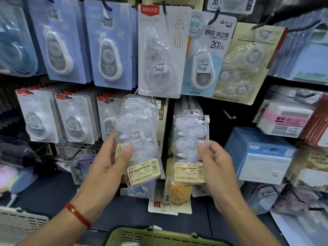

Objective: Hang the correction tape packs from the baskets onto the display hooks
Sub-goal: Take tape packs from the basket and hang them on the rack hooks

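Dark pegboard wall (213,107) fills the view, crowded with hanging blister cards of correction tape, and along the bottom edge sit the rim of a green basket (159,236) and, at the lower left, a grey basket (19,226). The left hand (108,162) grips a small stack of clear correction tape packs (140,139), thumb pressed across the front and the stack tilted slightly to the left. The right hand (217,162) pinches the lower right edge of another clear pack (190,139), whose punched top sits at a hook (192,112) in the middle row.
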`<move>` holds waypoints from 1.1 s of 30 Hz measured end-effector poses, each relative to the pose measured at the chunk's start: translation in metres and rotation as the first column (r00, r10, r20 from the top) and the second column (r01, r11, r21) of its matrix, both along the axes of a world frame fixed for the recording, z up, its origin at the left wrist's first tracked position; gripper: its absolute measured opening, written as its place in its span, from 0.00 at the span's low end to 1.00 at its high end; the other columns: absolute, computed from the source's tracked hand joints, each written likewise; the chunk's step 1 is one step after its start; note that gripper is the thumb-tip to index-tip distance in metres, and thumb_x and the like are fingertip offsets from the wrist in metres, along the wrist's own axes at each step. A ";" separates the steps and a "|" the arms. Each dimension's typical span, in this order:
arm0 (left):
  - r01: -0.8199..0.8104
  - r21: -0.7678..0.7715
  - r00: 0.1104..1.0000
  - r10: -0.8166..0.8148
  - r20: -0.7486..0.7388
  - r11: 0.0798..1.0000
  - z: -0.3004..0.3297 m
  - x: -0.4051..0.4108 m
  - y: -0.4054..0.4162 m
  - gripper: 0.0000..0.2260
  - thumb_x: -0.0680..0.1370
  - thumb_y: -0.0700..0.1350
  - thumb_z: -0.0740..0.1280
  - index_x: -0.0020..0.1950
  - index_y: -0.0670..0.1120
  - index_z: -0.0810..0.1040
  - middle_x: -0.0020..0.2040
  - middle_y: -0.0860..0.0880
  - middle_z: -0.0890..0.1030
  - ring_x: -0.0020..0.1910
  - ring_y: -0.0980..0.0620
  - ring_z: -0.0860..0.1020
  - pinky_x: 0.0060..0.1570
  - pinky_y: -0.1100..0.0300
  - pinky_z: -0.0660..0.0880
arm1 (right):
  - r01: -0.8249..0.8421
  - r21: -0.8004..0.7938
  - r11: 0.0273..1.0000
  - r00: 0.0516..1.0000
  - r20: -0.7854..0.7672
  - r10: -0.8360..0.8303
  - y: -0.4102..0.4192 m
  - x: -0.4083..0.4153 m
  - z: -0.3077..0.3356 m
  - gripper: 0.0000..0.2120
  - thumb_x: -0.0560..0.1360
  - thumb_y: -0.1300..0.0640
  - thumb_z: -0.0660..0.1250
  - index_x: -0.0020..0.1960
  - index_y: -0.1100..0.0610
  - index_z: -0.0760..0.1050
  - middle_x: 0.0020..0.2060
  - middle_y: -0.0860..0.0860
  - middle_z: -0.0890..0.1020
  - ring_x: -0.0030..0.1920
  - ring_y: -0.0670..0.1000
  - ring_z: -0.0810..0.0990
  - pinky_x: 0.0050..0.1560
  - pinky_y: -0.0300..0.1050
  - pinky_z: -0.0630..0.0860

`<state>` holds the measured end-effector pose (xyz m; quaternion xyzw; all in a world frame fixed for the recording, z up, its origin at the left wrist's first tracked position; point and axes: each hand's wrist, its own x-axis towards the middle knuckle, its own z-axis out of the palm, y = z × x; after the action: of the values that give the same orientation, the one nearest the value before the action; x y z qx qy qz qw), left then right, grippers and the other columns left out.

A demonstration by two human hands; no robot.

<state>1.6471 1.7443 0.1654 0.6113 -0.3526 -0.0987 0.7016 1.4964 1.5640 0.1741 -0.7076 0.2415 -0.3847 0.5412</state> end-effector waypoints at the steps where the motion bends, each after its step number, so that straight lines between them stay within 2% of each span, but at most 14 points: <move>1: -0.001 0.004 1.000 0.001 0.003 1.000 0.000 0.001 0.001 0.16 0.83 0.49 0.63 0.68 0.66 0.72 0.60 0.69 0.83 0.58 0.68 0.82 0.48 0.76 0.76 | 0.008 0.009 1.000 1.000 0.007 -0.008 0.000 0.001 -0.001 0.27 0.77 0.32 0.62 0.51 0.57 0.76 0.47 0.71 0.77 0.40 0.60 0.77 0.43 0.73 0.76; 4: 0.022 0.012 1.000 -0.023 0.008 1.000 -0.003 0.003 0.002 0.20 0.84 0.49 0.63 0.76 0.58 0.72 0.64 0.61 0.84 0.61 0.61 0.83 0.53 0.73 0.78 | 0.028 0.024 0.999 0.999 0.029 -0.028 0.001 0.001 -0.002 0.24 0.77 0.32 0.63 0.48 0.55 0.76 0.43 0.71 0.75 0.37 0.57 0.74 0.34 0.69 0.74; 6: 0.023 0.015 1.000 -0.024 0.014 1.000 -0.004 0.004 0.002 0.21 0.83 0.51 0.63 0.77 0.56 0.71 0.65 0.59 0.84 0.63 0.60 0.83 0.55 0.71 0.78 | 0.034 0.032 0.999 0.999 0.032 -0.035 0.000 0.000 -0.002 0.23 0.77 0.33 0.64 0.48 0.54 0.78 0.42 0.72 0.75 0.37 0.58 0.74 0.35 0.69 0.74; 9: 0.015 0.006 1.000 -0.015 -0.020 1.000 -0.006 0.004 0.000 0.21 0.81 0.54 0.65 0.75 0.56 0.74 0.64 0.58 0.84 0.63 0.58 0.83 0.58 0.64 0.81 | 0.015 0.019 1.000 0.998 -0.059 -0.014 -0.009 0.001 -0.005 0.16 0.80 0.35 0.63 0.53 0.45 0.80 0.45 0.63 0.84 0.42 0.62 0.83 0.45 0.64 0.79; 10: 0.026 0.012 0.999 -0.025 -0.047 1.000 -0.007 0.004 0.000 0.21 0.80 0.55 0.65 0.73 0.56 0.75 0.64 0.57 0.85 0.62 0.56 0.84 0.58 0.60 0.82 | 0.024 -0.013 1.000 0.990 -0.138 -0.026 -0.012 0.001 -0.008 0.13 0.82 0.37 0.63 0.58 0.42 0.79 0.49 0.55 0.86 0.48 0.56 0.85 0.50 0.59 0.80; 12: 0.068 0.028 0.992 -0.065 -0.109 0.997 -0.008 0.003 -0.001 0.20 0.79 0.56 0.66 0.71 0.56 0.76 0.63 0.55 0.85 0.60 0.52 0.85 0.50 0.57 0.85 | 0.093 -0.128 0.987 0.949 -0.289 -0.127 -0.017 -0.003 -0.013 0.20 0.83 0.42 0.64 0.73 0.45 0.71 0.63 0.45 0.81 0.60 0.47 0.81 0.62 0.51 0.77; 14: 0.119 0.032 0.979 -0.111 -0.171 0.992 -0.011 0.000 -0.001 0.20 0.77 0.57 0.67 0.69 0.57 0.76 0.63 0.54 0.85 0.59 0.49 0.86 0.43 0.55 0.84 | 0.104 -0.174 0.979 0.937 -0.313 -0.155 -0.011 -0.007 -0.014 0.19 0.83 0.44 0.66 0.72 0.46 0.71 0.64 0.41 0.79 0.61 0.42 0.79 0.65 0.48 0.76; 16: 0.154 0.020 0.962 -0.146 -0.230 0.988 -0.014 -0.003 -0.004 0.22 0.75 0.57 0.69 0.69 0.57 0.76 0.64 0.54 0.85 0.62 0.47 0.84 0.49 0.49 0.82 | -0.002 -0.147 0.989 0.958 -0.284 -0.040 0.003 -0.009 -0.015 0.11 0.81 0.43 0.68 0.62 0.41 0.77 0.56 0.37 0.83 0.56 0.37 0.81 0.59 0.43 0.79; 19: 0.210 0.000 0.931 -0.200 -0.306 0.978 -0.020 -0.010 -0.008 0.24 0.74 0.55 0.71 0.70 0.55 0.75 0.65 0.52 0.84 0.65 0.45 0.83 0.58 0.44 0.79 | -0.205 -0.172 0.963 0.939 -0.312 0.144 0.025 -0.009 -0.017 0.16 0.73 0.32 0.68 0.59 0.34 0.77 0.53 0.34 0.84 0.52 0.40 0.83 0.49 0.40 0.82; 21: 0.249 -0.021 0.905 -0.240 -0.352 0.968 -0.022 -0.014 -0.009 0.25 0.73 0.55 0.72 0.69 0.55 0.75 0.65 0.49 0.85 0.64 0.44 0.83 0.55 0.44 0.80 | -0.209 -0.230 0.950 0.944 -0.300 0.136 0.035 -0.007 -0.018 0.17 0.73 0.31 0.70 0.58 0.34 0.75 0.53 0.33 0.84 0.52 0.40 0.84 0.49 0.44 0.83; 25: 0.274 -0.057 0.880 -0.274 -0.387 0.960 -0.019 -0.018 -0.010 0.27 0.72 0.54 0.74 0.70 0.52 0.73 0.63 0.47 0.85 0.60 0.41 0.85 0.46 0.44 0.84 | -0.174 -0.175 0.969 0.967 -0.217 0.135 0.034 -0.005 -0.021 0.10 0.78 0.45 0.74 0.56 0.37 0.77 0.49 0.37 0.87 0.49 0.43 0.87 0.48 0.55 0.85; 29: 0.273 -0.069 0.887 -0.279 -0.368 0.959 -0.015 -0.014 -0.008 0.26 0.73 0.55 0.72 0.69 0.52 0.72 0.61 0.47 0.86 0.53 0.41 0.87 0.42 0.48 0.85 | -0.176 -0.099 0.979 0.978 -0.127 0.163 0.033 -0.006 -0.021 0.08 0.81 0.50 0.72 0.53 0.38 0.75 0.49 0.42 0.88 0.45 0.47 0.88 0.40 0.51 0.84; 31: 0.247 -0.077 0.893 -0.258 -0.368 0.966 -0.015 -0.010 -0.008 0.24 0.73 0.56 0.71 0.67 0.53 0.73 0.60 0.46 0.86 0.51 0.41 0.87 0.38 0.51 0.84 | -0.117 -0.064 0.991 0.992 -0.052 0.114 0.030 -0.006 -0.020 0.05 0.83 0.51 0.68 0.56 0.43 0.74 0.48 0.45 0.88 0.38 0.51 0.86 0.34 0.51 0.83; 33: 0.209 -0.079 0.902 -0.223 -0.370 0.975 -0.016 -0.006 -0.008 0.21 0.74 0.55 0.71 0.65 0.54 0.74 0.59 0.44 0.86 0.50 0.41 0.87 0.37 0.51 0.84 | -0.051 -0.027 0.998 0.999 0.010 0.052 0.026 -0.007 -0.019 0.03 0.85 0.52 0.63 0.58 0.47 0.74 0.47 0.47 0.87 0.33 0.53 0.84 0.34 0.53 0.83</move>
<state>1.6414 1.7361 0.1498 0.5247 -0.2789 -0.2846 0.7523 1.4892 1.5896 0.1552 -0.7187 0.2152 -0.3776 0.5427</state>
